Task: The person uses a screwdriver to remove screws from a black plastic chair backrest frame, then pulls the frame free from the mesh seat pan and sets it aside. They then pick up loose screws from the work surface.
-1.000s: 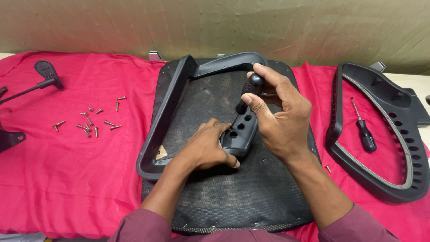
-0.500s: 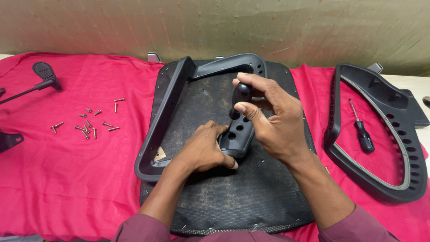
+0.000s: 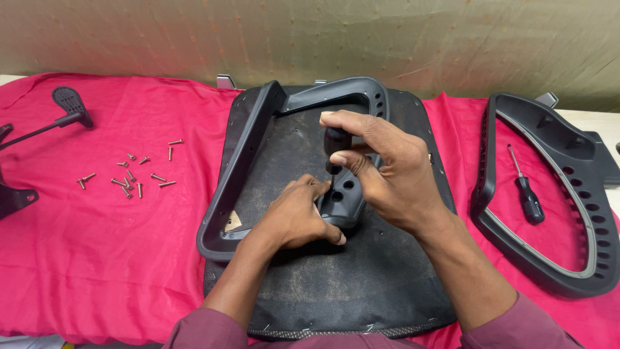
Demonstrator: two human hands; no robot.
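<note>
Two hands are centred on the seat base (image 3: 361, 284): a screwdriver (image 3: 335, 143) is gripped upright by the right hand (image 3: 387, 178); the armrest (image 3: 258, 161) end is clasped by the left hand (image 3: 297, 220).

1. Black-handled screwdriver (image 3: 336, 145) stands upright, its tip in a hole of the armrest.
2. Black plastic armrest (image 3: 258, 148) lies on the upturned dark seat base (image 3: 361, 284), its holed end beneath the screwdriver.
</note>
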